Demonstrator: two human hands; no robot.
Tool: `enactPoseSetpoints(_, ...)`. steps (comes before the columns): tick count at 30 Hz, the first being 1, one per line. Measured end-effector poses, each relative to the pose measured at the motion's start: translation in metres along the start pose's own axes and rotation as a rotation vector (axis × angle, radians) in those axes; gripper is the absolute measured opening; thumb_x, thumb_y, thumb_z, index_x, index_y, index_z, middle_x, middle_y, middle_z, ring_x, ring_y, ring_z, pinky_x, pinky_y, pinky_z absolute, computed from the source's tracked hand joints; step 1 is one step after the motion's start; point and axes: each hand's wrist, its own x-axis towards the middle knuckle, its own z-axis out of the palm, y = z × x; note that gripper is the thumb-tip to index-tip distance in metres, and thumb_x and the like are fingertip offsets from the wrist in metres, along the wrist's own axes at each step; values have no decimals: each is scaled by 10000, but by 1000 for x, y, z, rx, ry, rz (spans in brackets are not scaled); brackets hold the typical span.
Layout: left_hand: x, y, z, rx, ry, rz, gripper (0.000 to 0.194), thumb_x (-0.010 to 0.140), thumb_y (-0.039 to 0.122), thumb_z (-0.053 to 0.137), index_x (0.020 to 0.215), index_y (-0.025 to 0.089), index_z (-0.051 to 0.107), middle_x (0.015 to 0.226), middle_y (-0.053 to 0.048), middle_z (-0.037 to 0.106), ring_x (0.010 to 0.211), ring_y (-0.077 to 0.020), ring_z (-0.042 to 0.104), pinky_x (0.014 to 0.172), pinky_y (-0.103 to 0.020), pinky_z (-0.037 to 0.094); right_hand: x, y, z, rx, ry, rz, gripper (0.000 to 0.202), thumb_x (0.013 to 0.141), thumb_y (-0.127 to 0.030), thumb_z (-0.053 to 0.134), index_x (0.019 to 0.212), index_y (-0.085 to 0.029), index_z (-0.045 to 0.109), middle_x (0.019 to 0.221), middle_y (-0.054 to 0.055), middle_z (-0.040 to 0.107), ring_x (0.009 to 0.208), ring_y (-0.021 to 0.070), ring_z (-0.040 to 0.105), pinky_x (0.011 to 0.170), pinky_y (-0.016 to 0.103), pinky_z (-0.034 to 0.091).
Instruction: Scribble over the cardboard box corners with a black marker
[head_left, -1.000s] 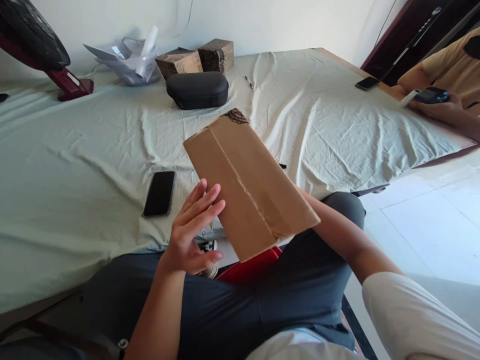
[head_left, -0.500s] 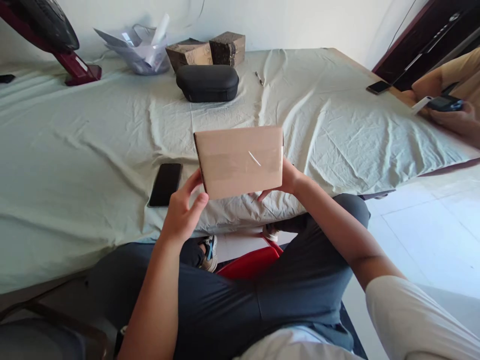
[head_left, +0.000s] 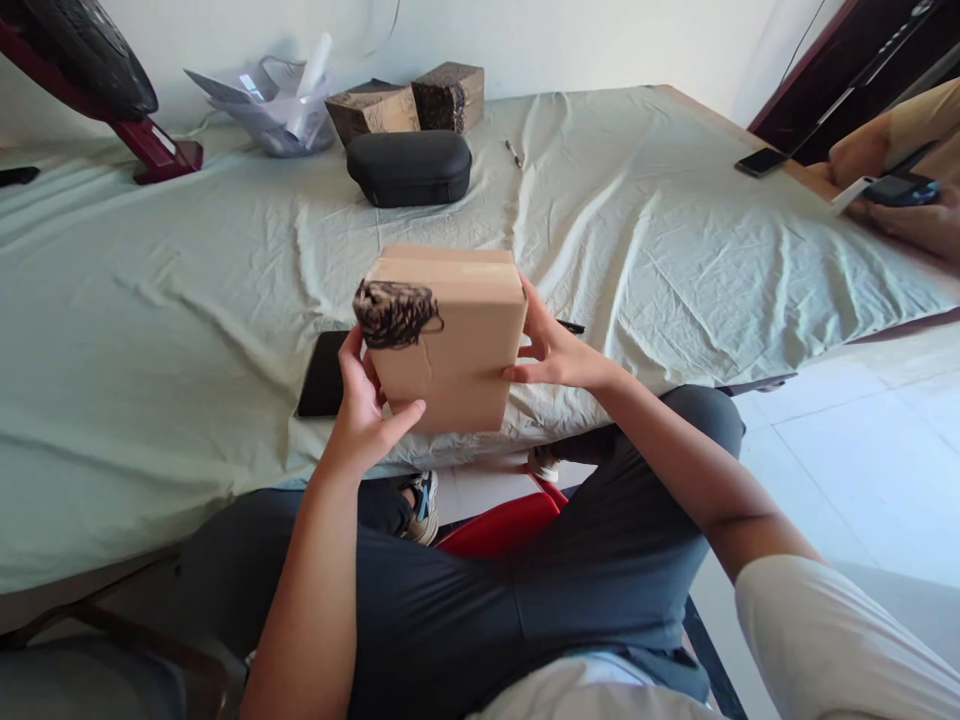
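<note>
Showing black scribbles on one corner, tan cardboard box (head_left: 466, 345), held between both hands' fingers (head_left: 411, 412)

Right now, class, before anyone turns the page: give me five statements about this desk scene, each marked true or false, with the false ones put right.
1. Both the left hand and the right hand touch the cardboard box. True.
2. The black scribble is at the box corner beside the right hand. False: the scribble is at the corner beside the left hand.
3. The black case rests on the pale cloth. True.
4. The phone nearest the box lies on top of it. False: that phone lies on the cloth, partly hidden.
5. At the right edge, another person's hand holds a dark device. True.
</note>
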Motion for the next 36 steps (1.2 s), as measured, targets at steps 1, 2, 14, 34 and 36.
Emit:
enactPoseSetpoints(1,0,-1,1,-18,-8,21,1234,744,568,1023,1727,414,293,1713,-209,539,1545,-452,644,1197,-711,603,0,1,2,-90,4,-78,1491,750,-562,961,1860,-392,-20,1936,164,196,1772,457,295,1269,653,561)
enactPoseSetpoints(2,0,0,3,-45,-12,35,1229,744,627,1011,1734,426,312,1713,-199,546,1576,-449,620,1233,-713,575,-1,2,2,-179,13,-147,1515,756,-556,959,1865,-380,-58,1961,154,103,1808,473,192,1296,671,531)
enactPoseSetpoints(14,-1,16,19,51,234,-60,560,985,564,728,1455,260,754,1464,-109,782,1469,-349,684,1358,-552,481,1,21,-1,-550,82,-432,1571,790,-701,917,1868,-288,-148,1947,196,101,1832,487,80,1442,731,270)
enactPoseSetpoints(34,-2,20,6,104,200,71,1105,820,706,917,1772,392,452,1745,-111,576,1553,-407,627,1324,-601,527,14,21,-10,122,-135,-58,1026,830,-561,778,1769,-366,415,1758,105,596,1604,390,575,1278,609,528)
enactPoseSetpoints(36,1,22,8,83,228,85,1082,831,707,901,1766,399,453,1705,-102,612,1513,-389,658,1324,-580,531,16,26,-32,-140,-33,15,979,877,-541,769,1776,-377,418,1810,113,532,1595,380,577,1242,585,546)
